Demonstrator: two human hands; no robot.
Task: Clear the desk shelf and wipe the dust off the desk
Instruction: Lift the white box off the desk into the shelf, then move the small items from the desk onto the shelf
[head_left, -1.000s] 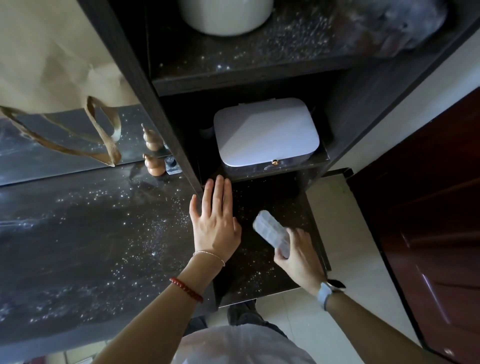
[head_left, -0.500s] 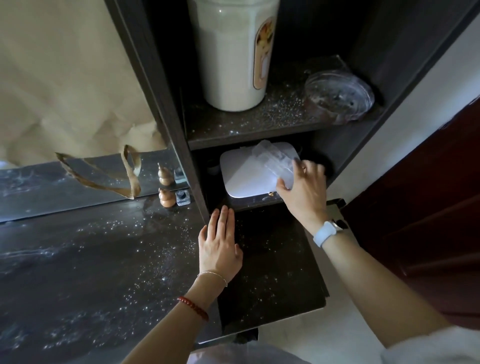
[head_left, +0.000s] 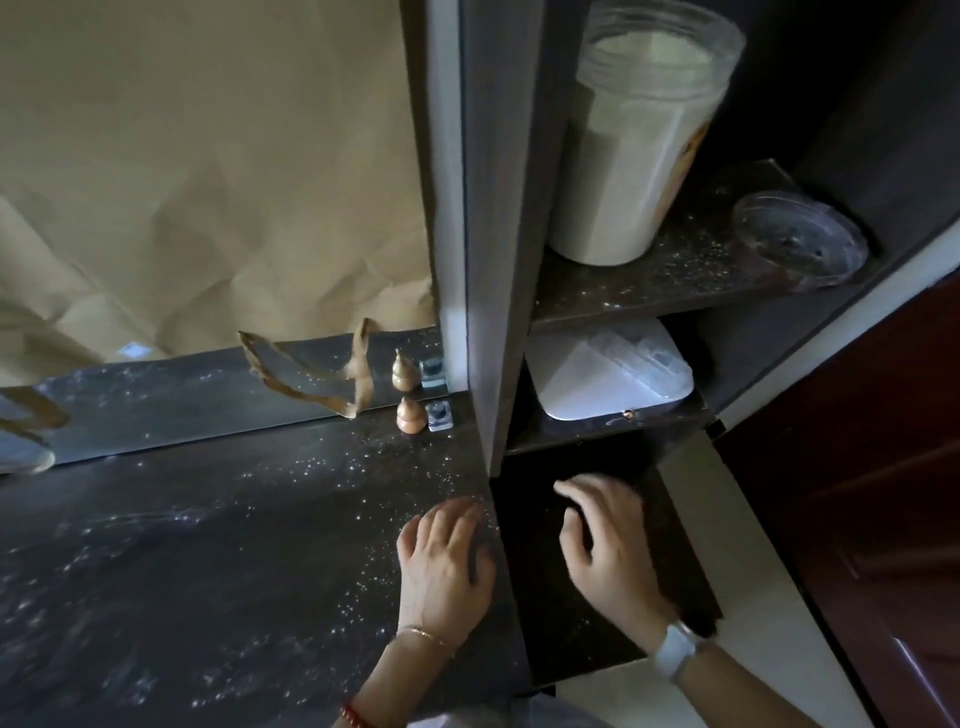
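Left hand (head_left: 441, 561) rests on the dusty desk (head_left: 208, 545), fingers loosely curled, empty. Right hand (head_left: 608, 540) hovers over the low shelf (head_left: 571, 639), fingers apart, empty. Clear pill organiser (head_left: 641, 361) lies atop the white box (head_left: 576, 387); recommend lifting both out level

Jar (head_left: 631, 156) on shelf (head_left: 675, 280), above box (head_left: 597, 382).

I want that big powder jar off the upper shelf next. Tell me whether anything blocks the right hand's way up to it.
Nothing visible blocks it. The right hand is low over the desk, holding nothing. The powder jar stands at the open front of the upper shelf, and the clear lid lies apart, to its right.
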